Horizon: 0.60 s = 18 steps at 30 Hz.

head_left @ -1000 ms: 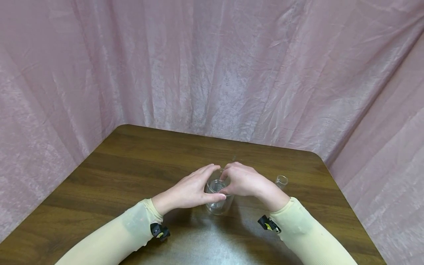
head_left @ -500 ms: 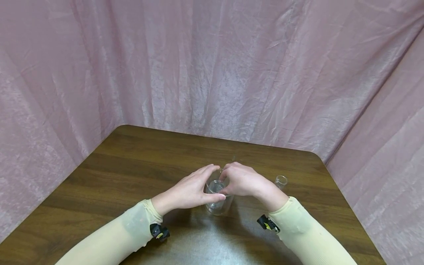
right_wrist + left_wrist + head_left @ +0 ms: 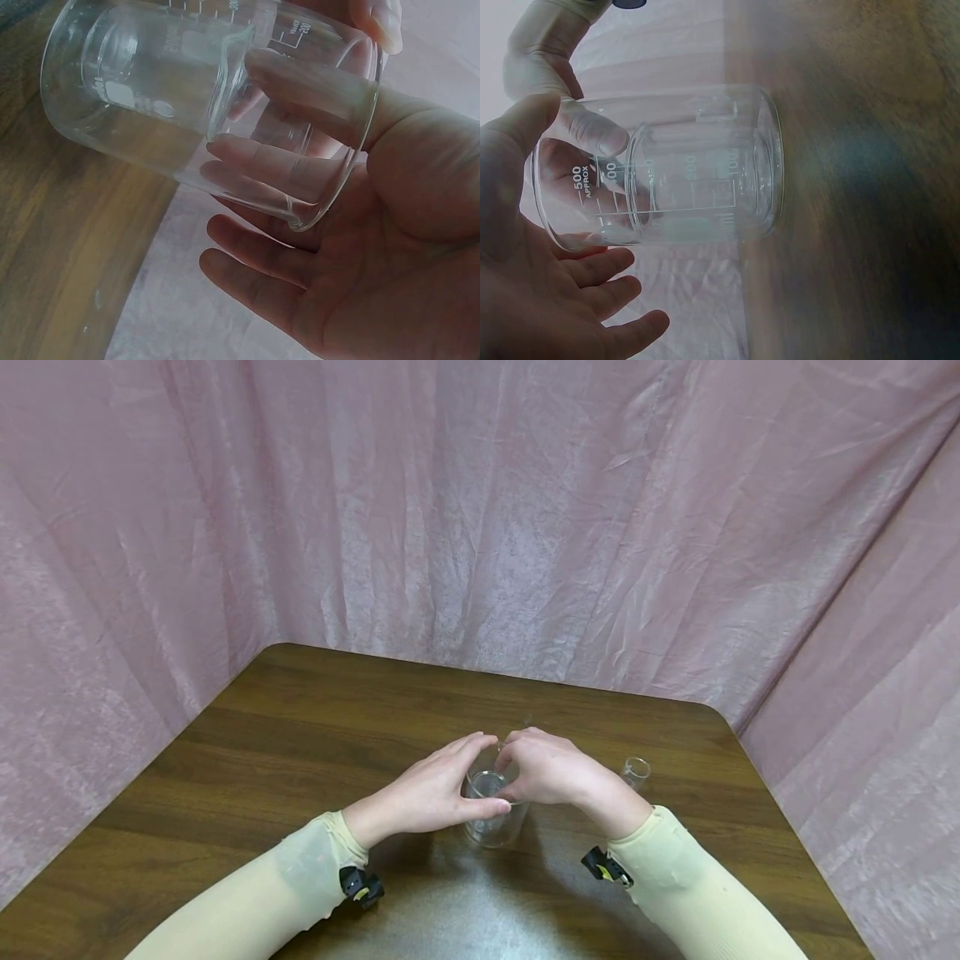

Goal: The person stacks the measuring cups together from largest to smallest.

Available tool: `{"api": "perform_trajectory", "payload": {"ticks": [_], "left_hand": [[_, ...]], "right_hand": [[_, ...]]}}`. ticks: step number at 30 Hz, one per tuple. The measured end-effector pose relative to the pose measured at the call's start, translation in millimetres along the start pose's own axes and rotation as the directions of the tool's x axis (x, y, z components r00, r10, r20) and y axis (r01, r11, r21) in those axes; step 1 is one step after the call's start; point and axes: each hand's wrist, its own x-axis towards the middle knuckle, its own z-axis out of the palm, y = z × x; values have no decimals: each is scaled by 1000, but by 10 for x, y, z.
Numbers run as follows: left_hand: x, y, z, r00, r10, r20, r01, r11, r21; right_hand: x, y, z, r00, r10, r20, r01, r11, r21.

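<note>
A large clear glass beaker [image 3: 562, 214] with white markings up to 500 stands upright on the table in front of me. Inside it sits a smaller glass beaker [image 3: 161, 67], also with white markings. My left hand [image 3: 431, 789] holds the large beaker near its rim, thumb on the near side and fingers round the far side. The thumb and index finger of my right hand [image 3: 551, 768] reach down into the large beaker and grip the small beaker at its rim. Its other fingers stay outside the large beaker's wall.
Behind my right forearm stands another clear glass vessel [image 3: 637, 767], mostly hidden with its round rim showing. A faint piece of clear glass [image 3: 528, 720] shows just beyond my right hand. The brown wooden table [image 3: 300, 710] ends at pink curtains [image 3: 480, 527].
Inside the large beaker, the small beaker has shifted slightly down and to the left. Both hands have stayed almost still.
</note>
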Motion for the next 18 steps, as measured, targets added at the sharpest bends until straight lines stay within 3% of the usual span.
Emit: {"api": "perform_trajectory", "payload": {"ticks": [18], "left_hand": [[5,-3,6,1000,6,3,-6,1000,3]], "right_hand": [[-82,42,-11,1000,8,-17,-7,998,70]]}}
